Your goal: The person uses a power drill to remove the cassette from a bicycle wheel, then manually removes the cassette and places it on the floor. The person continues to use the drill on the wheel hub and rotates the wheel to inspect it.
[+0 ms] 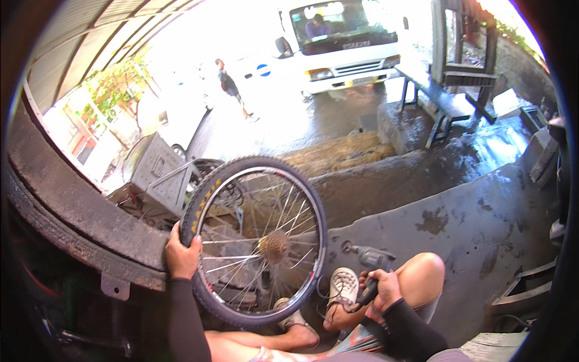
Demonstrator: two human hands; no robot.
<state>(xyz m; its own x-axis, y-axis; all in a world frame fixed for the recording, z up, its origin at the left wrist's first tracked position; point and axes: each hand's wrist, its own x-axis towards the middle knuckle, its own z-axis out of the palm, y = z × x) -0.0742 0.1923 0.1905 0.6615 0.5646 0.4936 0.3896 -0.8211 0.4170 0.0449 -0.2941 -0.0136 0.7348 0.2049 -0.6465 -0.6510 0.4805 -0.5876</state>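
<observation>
A bicycle wheel point(263, 242) with a black knobby tyre and metal spokes stands upright in front of me. My left hand point(183, 253) is closed around the left side of its tyre. A brownish rear cassette point(275, 247) sits at the hub, facing me. To the right of the wheel, my right hand point(384, 289) grips the handle of a power drill point(373, 257). Its front end carries a small round attachment point(346, 246) and points left toward the wheel, apart from the tyre. Whether a finger presses the trigger is hidden.
A large worn tyre point(84, 223) curves along my left. Behind the wheel are a grey metal box point(158, 166) and concrete steps point(344, 151). A bench point(437, 99) stands at the far right. Beyond, a person point(228, 84) is near a white truck point(344, 45) with someone inside.
</observation>
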